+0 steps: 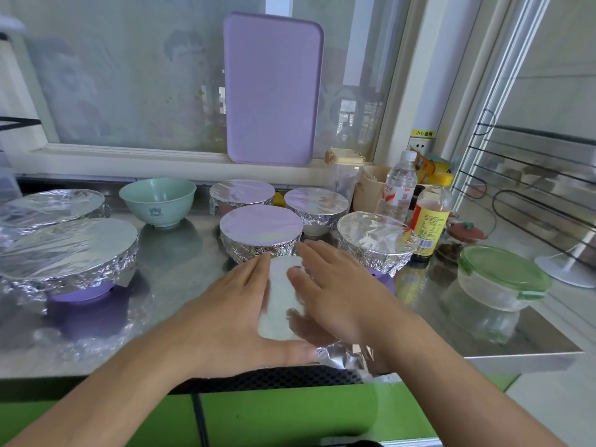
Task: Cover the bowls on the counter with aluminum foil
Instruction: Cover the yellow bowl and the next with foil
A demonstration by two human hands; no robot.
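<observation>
Both hands lie flat on a foil-covered bowl at the front edge of the steel counter. The left hand rests on the left half of the foil top with fingers straight and thumb stretched along the near rim. The right hand rests on the right half, fingers straight and slightly spread, clamped on nothing. Crumpled foil sticks out below the right wrist at the counter's front edge.

6 more bowls are wrapped in foil. 2 sit near the left edge, the front one showing a purple base and the other behind it. 1 stands just behind the hands, with 2 further back toward the rear edge. Another sits to the right of the hands. A green bowl near the back edge is uncovered.

Toward the right edge stand a clear water bottle, a yellow-labelled sauce bottle and a clear container with a green lid. A purple tray leans upright on the window ledge behind the counter.
</observation>
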